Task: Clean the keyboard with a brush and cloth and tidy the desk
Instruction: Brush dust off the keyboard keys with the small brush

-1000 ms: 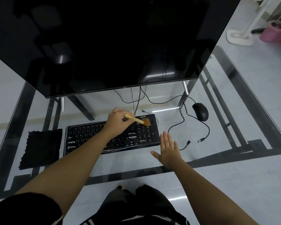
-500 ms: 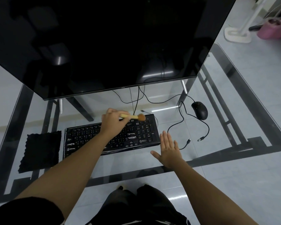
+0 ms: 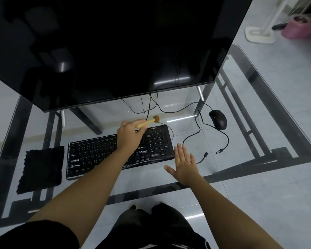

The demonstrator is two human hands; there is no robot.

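Swept up and away from the number pad, the brush [image 3: 147, 122] now has its brown bristle head past the far edge of the keyboard [image 3: 97, 153], just above centre frame. It is close to the cables [image 3: 196, 130] that hang from under the monitor [image 3: 115, 47]. Whether the bristles touch anything cannot be told. The left hand [image 3: 128, 134] has risen with it, and its grip is clenched round the pale wooden handle, with the wrist crossing the keyboard's middle rows. The right hand [image 3: 184, 163] has stayed where it was: grip released, fingers straight and spread, palm down on the glass tabletop [image 3: 250, 123] just beside the keyboard's right end.

The keyboard itself has not shifted and lies at centre frame below the monitor's lower edge. The black cloth [image 3: 41, 168] lies flat at its left end, untouched, in the left of the frame. The mouse [image 3: 218, 119] sits right of centre, apart from the keyboard, its cord looping toward loose plug ends.

At the upper right, a pink tub [image 3: 302, 26] stands on the floor; its inside is dark and its contents cannot be made out.
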